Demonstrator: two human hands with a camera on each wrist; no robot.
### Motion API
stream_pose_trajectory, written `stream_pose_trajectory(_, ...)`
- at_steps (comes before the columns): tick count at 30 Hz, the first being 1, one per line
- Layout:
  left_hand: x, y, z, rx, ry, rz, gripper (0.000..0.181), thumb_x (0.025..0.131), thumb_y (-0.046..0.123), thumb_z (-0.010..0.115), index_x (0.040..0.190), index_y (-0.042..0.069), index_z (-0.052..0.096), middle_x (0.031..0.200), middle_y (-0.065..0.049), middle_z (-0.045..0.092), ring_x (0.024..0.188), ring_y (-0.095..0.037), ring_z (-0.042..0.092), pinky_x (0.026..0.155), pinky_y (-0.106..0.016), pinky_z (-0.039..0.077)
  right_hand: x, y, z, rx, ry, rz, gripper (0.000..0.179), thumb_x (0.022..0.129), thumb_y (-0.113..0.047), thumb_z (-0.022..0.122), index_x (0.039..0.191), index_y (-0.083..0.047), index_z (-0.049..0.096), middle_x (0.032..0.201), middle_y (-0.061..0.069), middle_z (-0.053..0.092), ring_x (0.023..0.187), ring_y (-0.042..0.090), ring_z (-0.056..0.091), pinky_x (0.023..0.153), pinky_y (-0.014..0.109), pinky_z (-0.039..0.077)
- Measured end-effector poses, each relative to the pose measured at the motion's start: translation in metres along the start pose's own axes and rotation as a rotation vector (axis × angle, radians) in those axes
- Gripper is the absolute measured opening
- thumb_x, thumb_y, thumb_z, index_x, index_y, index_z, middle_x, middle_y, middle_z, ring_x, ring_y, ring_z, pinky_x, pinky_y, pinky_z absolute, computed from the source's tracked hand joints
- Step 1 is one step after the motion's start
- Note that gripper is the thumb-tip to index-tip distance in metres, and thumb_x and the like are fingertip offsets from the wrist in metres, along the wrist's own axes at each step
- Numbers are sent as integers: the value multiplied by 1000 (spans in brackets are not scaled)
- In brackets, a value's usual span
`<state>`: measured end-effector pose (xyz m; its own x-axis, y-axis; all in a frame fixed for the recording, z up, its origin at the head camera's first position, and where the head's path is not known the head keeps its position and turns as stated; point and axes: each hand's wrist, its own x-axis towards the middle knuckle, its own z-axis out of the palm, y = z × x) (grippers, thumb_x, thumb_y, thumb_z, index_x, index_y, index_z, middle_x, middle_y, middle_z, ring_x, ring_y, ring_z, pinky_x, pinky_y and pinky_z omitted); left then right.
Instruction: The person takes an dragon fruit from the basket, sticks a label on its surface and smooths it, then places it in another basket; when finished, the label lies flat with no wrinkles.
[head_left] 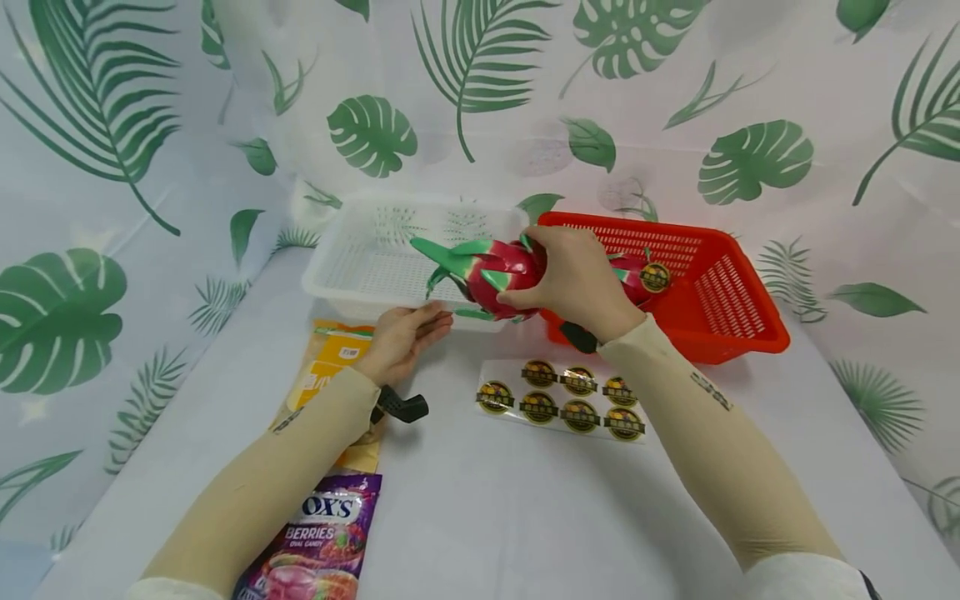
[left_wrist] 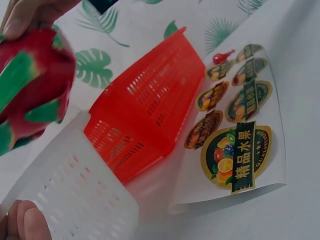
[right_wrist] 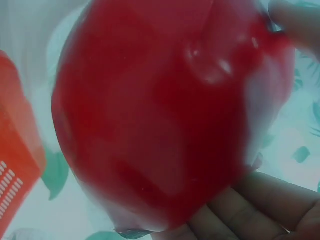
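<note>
My right hand [head_left: 581, 279] grips a red dragon fruit [head_left: 510, 271] with green scales, holding it above the front right part of the white basket [head_left: 318, 279]. Its long green tip points left. In the right wrist view, the fruit's smooth red skin [right_wrist: 150, 110] fills the middle, with fingers around its lower right side. My left hand [head_left: 401, 337] is at the white basket's front side, fingers loosely extended. Fingertips [left_wrist: 32, 225] show against the outer wall in the left wrist view. Another dragon fruit [head_left: 633, 287], bearing a round dark sticker [head_left: 655, 277], lies in the red basket [head_left: 750, 333].
A sheet of round fruit stickers [head_left: 562, 421] lies before the red basket. On the left are a yellow-orange packet [head_left: 318, 362], partly under the left forearm, and a purple candy bag [head_left: 330, 533]. Behind the baskets hangs a leaf-print cloth [head_left: 517, 133].
</note>
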<state>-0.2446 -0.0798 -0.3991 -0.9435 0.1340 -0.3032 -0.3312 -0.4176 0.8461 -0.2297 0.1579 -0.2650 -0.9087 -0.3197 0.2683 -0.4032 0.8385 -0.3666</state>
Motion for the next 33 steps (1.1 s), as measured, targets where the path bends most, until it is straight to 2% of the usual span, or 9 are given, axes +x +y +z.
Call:
stream_pose_trajectory(4,0,0,-2,-6,11,0,40,108,11,55,139,-13,52,92,-3,73,89,-11,74,85,-22,62,-24,1,-4,5,6,-6,76,74,-41,94,134,-5,63,122,11,72,107,28,65,89,48,62)
stream_pose_trajectory(8,-1,0,-4,0,36,-2,33,106,11,59,132,-9,59,91,-2,73,85,-10,73,85,-22,62,-49,5,-6,4,20,-24,77,73,-40,95,133,-4,63,122,13,73,105,29,67,87,49,63)
stream_pose_trajectory(13,-1,-1,-4,9,25,-5,33,105,13,61,131,-8,60,90,-3,76,84,-9,75,84,-21,62,-77,13,-3,17,36,-39,78,70,-38,97,132,-3,64,120,12,74,103,27,68,84,48,64)
stream_pose_trajectory(21,-1,-2,-4,5,10,-1,16,105,12,61,114,0,65,90,-2,76,86,-10,75,84,-21,62,-123,26,8,35,38,-67,74,63,-34,102,123,-9,67,115,6,75,100,22,69,82,45,65)
stream_pose_trajectory(26,-1,-1,-4,-13,-7,-6,13,105,11,60,111,0,65,89,-3,77,85,-11,75,82,-21,62,-149,31,17,61,-10,-34,73,64,-35,101,124,-11,68,114,3,75,101,20,68,82,43,65)
stream_pose_trajectory(29,-2,0,-3,-12,-5,-10,13,105,11,60,111,1,65,89,-3,77,84,-11,76,82,-21,62,-162,32,21,39,-39,-20,78,64,-37,101,129,-8,68,117,5,75,103,22,70,83,44,65)
stream_pose_trajectory(33,-3,1,-1,-12,-6,-4,12,106,12,60,109,2,66,89,-3,77,84,-11,76,82,-22,62,-177,31,24,6,-47,-16,80,61,-39,102,128,-6,70,116,6,76,100,20,71,82,42,65)
